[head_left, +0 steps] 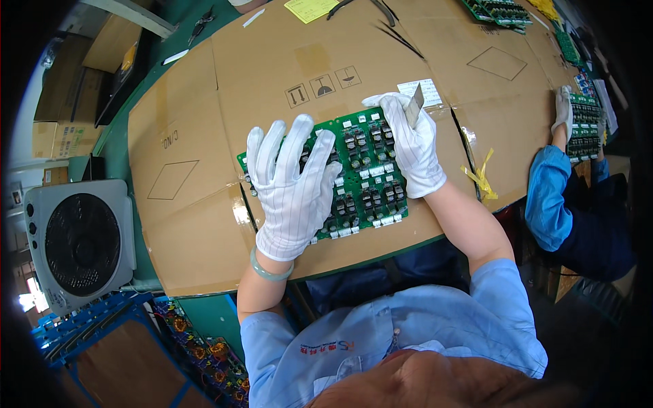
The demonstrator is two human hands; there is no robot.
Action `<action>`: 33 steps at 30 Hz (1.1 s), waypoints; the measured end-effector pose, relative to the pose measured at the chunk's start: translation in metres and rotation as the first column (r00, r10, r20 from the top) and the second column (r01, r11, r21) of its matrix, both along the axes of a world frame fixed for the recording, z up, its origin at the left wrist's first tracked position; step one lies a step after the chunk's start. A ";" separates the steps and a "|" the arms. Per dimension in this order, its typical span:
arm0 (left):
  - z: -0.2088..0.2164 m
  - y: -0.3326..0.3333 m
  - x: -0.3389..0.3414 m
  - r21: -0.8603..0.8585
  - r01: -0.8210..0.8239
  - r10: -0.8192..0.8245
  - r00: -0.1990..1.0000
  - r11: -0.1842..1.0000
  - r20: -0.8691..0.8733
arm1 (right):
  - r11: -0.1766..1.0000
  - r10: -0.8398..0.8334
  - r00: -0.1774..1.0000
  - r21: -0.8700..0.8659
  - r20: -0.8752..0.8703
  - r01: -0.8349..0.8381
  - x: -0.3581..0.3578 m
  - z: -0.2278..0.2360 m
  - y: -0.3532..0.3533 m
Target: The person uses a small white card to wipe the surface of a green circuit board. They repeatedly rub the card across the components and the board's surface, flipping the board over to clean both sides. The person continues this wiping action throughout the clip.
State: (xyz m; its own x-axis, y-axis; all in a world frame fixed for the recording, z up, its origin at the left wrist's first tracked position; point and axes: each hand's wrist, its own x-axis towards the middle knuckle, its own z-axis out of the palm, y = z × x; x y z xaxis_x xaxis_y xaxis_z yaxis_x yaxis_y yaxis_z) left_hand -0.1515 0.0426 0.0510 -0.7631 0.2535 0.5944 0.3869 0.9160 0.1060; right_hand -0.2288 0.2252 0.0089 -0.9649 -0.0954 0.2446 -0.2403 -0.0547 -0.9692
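Observation:
A green circuit board (347, 178), crowded with black parts and white connectors, lies flat on the cardboard close to my body. My left hand (289, 177), in a white striped glove, rests over the board's left part with its fingers spread, hiding much of that side. At the board's upper right corner is my gloved right hand (413, 146). Its fingers are closed on a flat grey metal blade (414, 107) that sticks up past the knuckles; the lower end is hidden in the glove.
Cardboard sheets (252, 68) cover the table. Dark cable ties (401, 41) and a yellow paper (311, 8) lie at the far side, a yellow strip (481, 178) to the right. A box fan (80, 241) stands left. A co-worker (549, 194) handles another board (583, 126) at right.

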 end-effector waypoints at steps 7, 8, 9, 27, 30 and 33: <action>-0.002 -0.001 0.000 -0.035 0.019 -0.020 0.999 0.999 -0.026 | 1.000 -0.017 1.000 0.004 -0.022 0.017 0.000 -0.001 -0.001; -0.002 -0.002 0.000 -0.033 0.022 -0.022 0.999 0.999 -0.028 | 1.000 -0.020 1.000 0.007 -0.017 0.020 0.001 -0.001 -0.001; -0.002 -0.002 0.001 -0.031 0.024 -0.025 0.999 0.999 -0.030 | 1.000 -0.018 1.000 -0.003 -0.012 0.018 0.001 -0.001 -0.001; -0.013 -0.075 -0.005 0.409 -0.307 0.260 0.951 0.859 0.168 | 0.999 0.024 1.000 -0.027 -0.012 -0.025 -0.004 -0.003 0.000; -0.023 -0.082 -0.008 0.523 -0.358 0.223 0.926 0.773 0.305 | 0.997 0.053 0.998 -0.055 0.031 -0.051 -0.004 -0.001 0.001; -0.027 -0.081 -0.007 0.569 -0.402 0.240 0.909 0.717 0.341 | 0.999 0.050 0.998 -0.020 0.034 -0.049 -0.005 -0.001 0.002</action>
